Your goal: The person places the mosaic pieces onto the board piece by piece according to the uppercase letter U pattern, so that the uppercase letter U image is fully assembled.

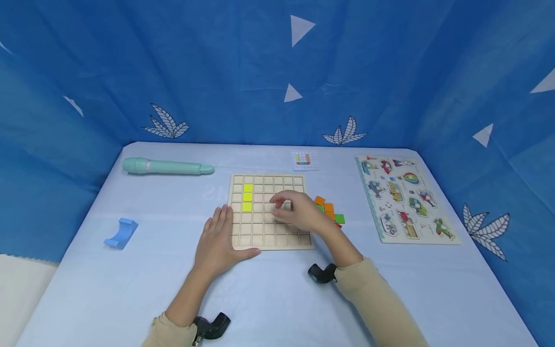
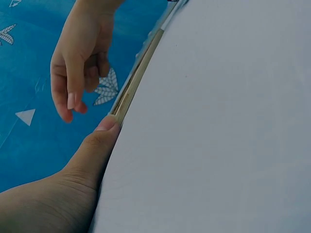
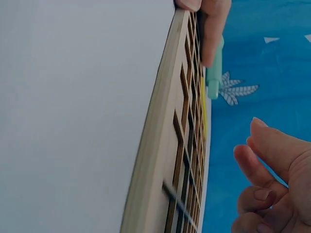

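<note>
So my left grip (image 1: pixel 215 246) is flat and released, fingers straight against the left edge of a pale wooden square grid board (image 1: pixel 251 239), thumb on its near edge. My right grip (image 1: pixel 299 210) hovers over the board's right half, loosely curled, grasping nothing. Three flat yellow square tiles (image 1: pixel 247 196) sit in one column on the left side, and flat orange, green and red tiles (image 1: pixel 329 208) lie heaped on the white counter (image 1: pixel 269 299) just beside the board's right edge
</note>
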Action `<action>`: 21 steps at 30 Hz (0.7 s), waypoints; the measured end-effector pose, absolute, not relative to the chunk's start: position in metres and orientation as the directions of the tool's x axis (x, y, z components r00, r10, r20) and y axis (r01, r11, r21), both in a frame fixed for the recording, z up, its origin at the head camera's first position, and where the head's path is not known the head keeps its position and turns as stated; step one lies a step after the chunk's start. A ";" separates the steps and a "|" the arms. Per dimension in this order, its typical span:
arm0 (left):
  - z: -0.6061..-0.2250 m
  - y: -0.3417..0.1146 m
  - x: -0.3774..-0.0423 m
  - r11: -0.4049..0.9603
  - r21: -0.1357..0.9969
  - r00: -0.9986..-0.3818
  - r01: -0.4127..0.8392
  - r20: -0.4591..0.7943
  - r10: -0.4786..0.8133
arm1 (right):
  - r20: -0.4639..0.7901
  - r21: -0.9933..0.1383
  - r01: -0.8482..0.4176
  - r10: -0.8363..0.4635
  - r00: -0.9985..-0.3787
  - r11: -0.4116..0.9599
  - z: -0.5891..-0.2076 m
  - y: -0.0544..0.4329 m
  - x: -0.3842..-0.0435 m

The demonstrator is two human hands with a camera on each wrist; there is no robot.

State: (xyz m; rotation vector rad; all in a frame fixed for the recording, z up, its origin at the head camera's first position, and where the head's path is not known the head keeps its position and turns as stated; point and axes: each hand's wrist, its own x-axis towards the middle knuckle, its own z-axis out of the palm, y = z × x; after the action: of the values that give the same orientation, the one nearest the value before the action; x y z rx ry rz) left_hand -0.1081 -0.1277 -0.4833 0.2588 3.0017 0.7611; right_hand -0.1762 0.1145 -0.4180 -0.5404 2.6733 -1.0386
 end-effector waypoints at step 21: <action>-0.483 -0.128 -0.108 0.858 0.488 -0.985 0.160 0.019 0.173 | -0.040 -0.682 -0.162 -0.258 -0.965 0.713 -0.421 0.210 -0.154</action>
State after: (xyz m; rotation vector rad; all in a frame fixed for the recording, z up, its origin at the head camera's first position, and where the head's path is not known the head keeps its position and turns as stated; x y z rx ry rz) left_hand -0.1079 -0.1283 -0.4834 0.2696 3.0034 0.7862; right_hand -0.1537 0.2097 -0.4207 -0.3433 2.7834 -1.0900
